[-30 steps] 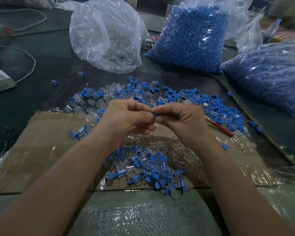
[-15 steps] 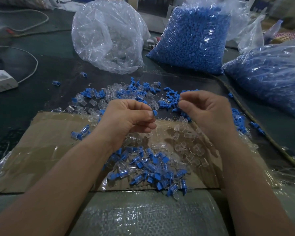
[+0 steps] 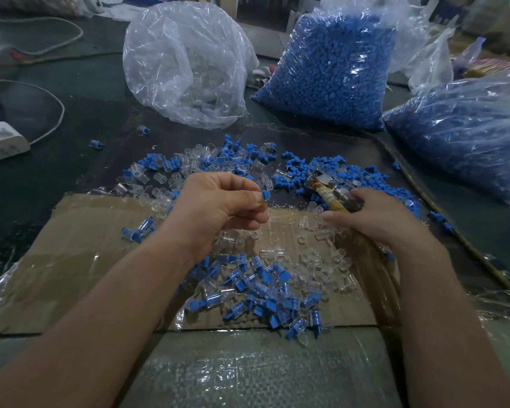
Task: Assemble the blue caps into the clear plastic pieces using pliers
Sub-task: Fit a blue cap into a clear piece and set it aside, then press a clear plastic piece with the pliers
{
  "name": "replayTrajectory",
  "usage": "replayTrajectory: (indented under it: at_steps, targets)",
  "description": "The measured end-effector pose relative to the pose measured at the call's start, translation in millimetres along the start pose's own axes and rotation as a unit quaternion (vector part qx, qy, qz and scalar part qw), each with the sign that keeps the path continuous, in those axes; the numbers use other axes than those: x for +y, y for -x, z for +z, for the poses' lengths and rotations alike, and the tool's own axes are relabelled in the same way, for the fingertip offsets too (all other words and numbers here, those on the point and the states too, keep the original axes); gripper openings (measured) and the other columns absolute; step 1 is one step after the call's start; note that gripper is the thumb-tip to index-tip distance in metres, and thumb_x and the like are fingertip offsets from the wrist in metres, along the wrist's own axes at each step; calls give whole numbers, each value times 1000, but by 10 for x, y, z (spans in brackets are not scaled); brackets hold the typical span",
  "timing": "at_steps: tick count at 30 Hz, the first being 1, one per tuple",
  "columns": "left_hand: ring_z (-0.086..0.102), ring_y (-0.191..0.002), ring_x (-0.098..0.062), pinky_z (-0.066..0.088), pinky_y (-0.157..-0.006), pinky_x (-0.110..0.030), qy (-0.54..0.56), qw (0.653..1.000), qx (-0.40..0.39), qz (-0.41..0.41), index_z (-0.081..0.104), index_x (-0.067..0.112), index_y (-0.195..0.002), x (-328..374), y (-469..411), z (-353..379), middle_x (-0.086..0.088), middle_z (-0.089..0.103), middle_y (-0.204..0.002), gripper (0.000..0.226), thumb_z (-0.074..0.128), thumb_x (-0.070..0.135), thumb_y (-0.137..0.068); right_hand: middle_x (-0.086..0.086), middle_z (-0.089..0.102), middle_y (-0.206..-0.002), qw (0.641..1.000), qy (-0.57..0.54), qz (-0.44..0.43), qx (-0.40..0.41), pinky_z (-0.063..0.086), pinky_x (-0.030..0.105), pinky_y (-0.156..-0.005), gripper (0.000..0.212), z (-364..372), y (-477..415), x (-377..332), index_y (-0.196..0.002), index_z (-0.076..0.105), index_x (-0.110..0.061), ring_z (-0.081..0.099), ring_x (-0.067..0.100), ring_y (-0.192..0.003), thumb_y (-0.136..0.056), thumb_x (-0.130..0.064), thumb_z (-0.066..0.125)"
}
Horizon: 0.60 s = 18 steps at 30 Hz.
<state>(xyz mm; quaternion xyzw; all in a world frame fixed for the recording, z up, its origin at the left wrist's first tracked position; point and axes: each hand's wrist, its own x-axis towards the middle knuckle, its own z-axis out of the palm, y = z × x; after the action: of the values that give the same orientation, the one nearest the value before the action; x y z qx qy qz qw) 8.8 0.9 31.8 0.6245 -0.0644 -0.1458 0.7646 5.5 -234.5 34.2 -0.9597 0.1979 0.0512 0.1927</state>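
My left hand (image 3: 218, 206) hovers above the cardboard and pinches a clear piece fitted with a blue cap (image 3: 265, 195) at its fingertips. To its right, my right hand (image 3: 371, 214) curls round the taped handles of the pliers (image 3: 326, 191), whose jaws point up and left over the loose parts. Loose blue caps (image 3: 368, 178) and clear plastic pieces (image 3: 165, 198) lie scattered across the dark table. Below my hands a pile of assembled pieces (image 3: 256, 293) lies on the cardboard.
A flattened cardboard sheet (image 3: 71, 260) covers the near table. At the back stand a clear bag of clear pieces (image 3: 186, 66) and two bags of blue caps (image 3: 333, 69), (image 3: 465, 134). A white power adapter (image 3: 3, 141) with its cable lies far left.
My right hand left my left hand, swung out to the right, then dropped onto the table and took hold of the pliers. My left hand kept its pinched piece almost still.
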Motion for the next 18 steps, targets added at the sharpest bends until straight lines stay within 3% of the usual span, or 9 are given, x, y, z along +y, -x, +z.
replayTrajectory:
  at_steps: [3, 9, 12, 15, 18]
  targets:
    - [67, -55, -18, 52, -48, -20, -4, 1000, 0, -1, 62, 3, -74, -9, -3, -3, -9, 68, -61, 5, 64, -1, -71, 5, 54, -122, 999, 35, 6, 6, 36, 33, -76, 73, 25, -30, -50, -124, 49, -17, 44, 17, -90, -67, -58, 69]
    - [67, -56, -18, 53, -49, -20, 12, 1000, -3, 2, 60, 2, -74, -15, -13, 1, -9, 68, -61, 11, 64, 4, -64, -5, 49, -79, 998, -6, -11, 61, 37, 30, -63, 46, 22, 3, -131, -105, 61, -17, 43, 9, -68, -65, -34, 75]
    - [67, -57, -18, 53, -49, -20, 25, 1000, 10, 4, 59, 1, -76, -29, -22, 10, -9, 68, -61, 5, 61, -2, -73, -3, 53, -81, 992, -3, -69, 110, 35, 28, -58, 38, 5, 81, -151, -102, 60, -17, 47, 11, -70, -67, -23, 73]
    - [67, -57, -18, 54, -51, -21, 43, 998, 32, 13, 58, 2, -77, -40, -24, 9, -8, 68, -62, 7, 58, -5, -78, 1, 54, -84, 974, -44, -145, 170, 46, 35, -68, 38, -15, 159, -210, -106, 60, -10, 53, 20, -78, -69, -5, 65]
    - [67, -57, -17, 54, -51, -20, 58, 997, 50, 34, 57, 3, -76, -49, -27, 20, -7, 68, -61, 9, 57, -5, -79, -1, 54, -85, 953, -56, -213, 208, 38, 28, -65, 43, 3, 210, -268, -111, 61, -11, 49, 17, -76, -71, 6, 58]
